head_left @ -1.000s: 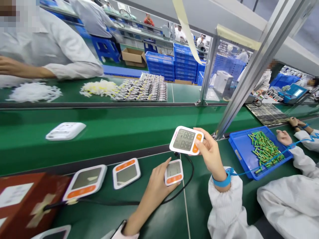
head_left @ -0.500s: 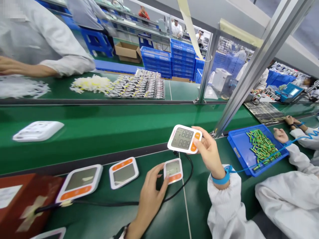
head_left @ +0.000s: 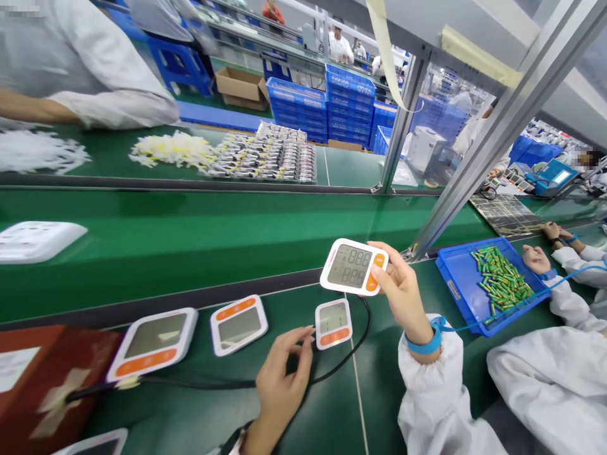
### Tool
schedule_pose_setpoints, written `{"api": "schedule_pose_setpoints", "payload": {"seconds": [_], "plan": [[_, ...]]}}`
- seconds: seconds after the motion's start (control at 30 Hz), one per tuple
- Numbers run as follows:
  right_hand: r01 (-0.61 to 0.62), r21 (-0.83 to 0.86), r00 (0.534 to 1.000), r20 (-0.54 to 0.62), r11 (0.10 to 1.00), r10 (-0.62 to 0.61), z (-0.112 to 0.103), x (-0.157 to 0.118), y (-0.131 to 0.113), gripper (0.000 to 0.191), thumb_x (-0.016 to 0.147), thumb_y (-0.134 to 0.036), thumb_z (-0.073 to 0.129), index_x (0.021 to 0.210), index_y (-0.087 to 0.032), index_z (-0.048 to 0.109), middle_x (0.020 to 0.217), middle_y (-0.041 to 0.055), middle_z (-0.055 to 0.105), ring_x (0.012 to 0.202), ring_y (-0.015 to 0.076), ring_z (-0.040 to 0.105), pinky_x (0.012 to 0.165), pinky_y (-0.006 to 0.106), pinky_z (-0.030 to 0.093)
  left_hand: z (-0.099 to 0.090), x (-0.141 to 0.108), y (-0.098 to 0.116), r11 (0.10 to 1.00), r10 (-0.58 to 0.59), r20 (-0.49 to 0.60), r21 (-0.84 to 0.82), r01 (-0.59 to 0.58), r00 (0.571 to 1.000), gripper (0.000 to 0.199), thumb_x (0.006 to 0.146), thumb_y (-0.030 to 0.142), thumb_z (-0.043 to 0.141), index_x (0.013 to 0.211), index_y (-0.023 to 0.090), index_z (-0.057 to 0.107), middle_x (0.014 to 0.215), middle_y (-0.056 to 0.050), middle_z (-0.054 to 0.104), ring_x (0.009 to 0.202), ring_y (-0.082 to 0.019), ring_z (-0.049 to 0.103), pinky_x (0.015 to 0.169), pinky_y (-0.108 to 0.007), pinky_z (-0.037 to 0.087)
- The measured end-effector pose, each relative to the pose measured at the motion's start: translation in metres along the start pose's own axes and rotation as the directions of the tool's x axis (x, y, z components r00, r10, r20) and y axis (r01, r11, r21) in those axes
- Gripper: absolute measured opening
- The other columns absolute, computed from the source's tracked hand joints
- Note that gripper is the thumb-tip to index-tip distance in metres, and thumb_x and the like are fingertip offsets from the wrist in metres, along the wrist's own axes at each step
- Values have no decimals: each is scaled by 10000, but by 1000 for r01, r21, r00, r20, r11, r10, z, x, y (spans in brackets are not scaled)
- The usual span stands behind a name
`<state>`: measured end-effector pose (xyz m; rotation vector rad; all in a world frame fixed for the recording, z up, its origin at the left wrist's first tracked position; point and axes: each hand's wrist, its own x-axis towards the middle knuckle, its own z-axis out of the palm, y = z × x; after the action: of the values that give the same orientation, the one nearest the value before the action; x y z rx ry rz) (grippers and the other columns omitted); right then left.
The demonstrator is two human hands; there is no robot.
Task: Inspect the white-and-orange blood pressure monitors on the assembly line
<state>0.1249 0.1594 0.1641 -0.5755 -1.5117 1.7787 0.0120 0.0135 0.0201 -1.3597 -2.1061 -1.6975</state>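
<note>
Your right hand [head_left: 401, 284] has its thumb on the front and its fingers behind, closed on the right end of a white display unit [head_left: 351, 266] with orange buttons. You hold that unit tilted up in the air, its screen towards you and showing large digits, in front of the far edge of the green table [head_left: 190, 420]. Your left hand [head_left: 284, 376] is low over the table, fingers bent loosely and thumb drawn near the fingertips, with nothing in its hold. Its fingertips are just beside the left edge of a smaller display [head_left: 334, 324], below the raised unit; you cannot tell whether they touch it. To your left, near the table's far edge, lie a tilted display [head_left: 239, 325] and a larger display [head_left: 152, 344], the latter next to a red-brown box [head_left: 35, 404]. A black cable [head_left: 203, 383] runs from that box past your left hand. Towards the table's right side, a blue tray [head_left: 462, 284] holds green batteries [head_left: 502, 278], with a co-worker's hand [head_left: 535, 259] at its far right corner
</note>
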Motion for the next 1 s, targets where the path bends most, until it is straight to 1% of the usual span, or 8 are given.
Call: {"api": "schedule_pose_setpoints", "payload": {"seconds": [0.23,0.43,0.67,0.87,1.0], "plan": [[-6,-17,1000,-1,1000,6,0,-3,-4,464,794,-449,645,1190,-236,530,998,35,691,860,195,674,625,309,612,-1,2,2,997,-81,23,1,81,996,134,866,268,510,909,194,613,838,-37,690,642,-129,631,601,-247,516],[-1,-11,1000,3,1000,1,-1,-2,-4,460,794,-441,648,1184,-228,531,991,35,694,823,185,678,622,308,613,1,1,0,998,-60,20,-18,61,998,133,869,251,511,933,191,610,816,-25,684,627,-117,623,599,-233,510],[5,-31,1000,3,999,-5,-1,-2,-3,462,801,-450,637,1196,-236,532,1008,36,688,882,199,671,657,323,613,1,0,-2,992,-123,40,-15,123,992,169,870,298,502,930,188,615,805,-31,687,628,-125,625,608,-249,518],[2,-45,1000,-9,999,-3,-3,-1,-2,475,796,-463,640,1198,-235,532,1002,36,690,841,188,675,646,311,608,1,0,-2,994,-106,30,-22,107,994,152,868,285,512,927,192,617,793,-16,685,603,-111,617,603,-236,509],[-7,-36,1000,-3,999,7,-3,-1,-2,471,796,-453,641,1198,-233,533,983,34,692,845,194,675,664,320,606,1,0,0,991,-131,42,-21,132,990,168,868,304,502,917,191,615,796,-23,687,614,-117,620,603,-240,515]]}}
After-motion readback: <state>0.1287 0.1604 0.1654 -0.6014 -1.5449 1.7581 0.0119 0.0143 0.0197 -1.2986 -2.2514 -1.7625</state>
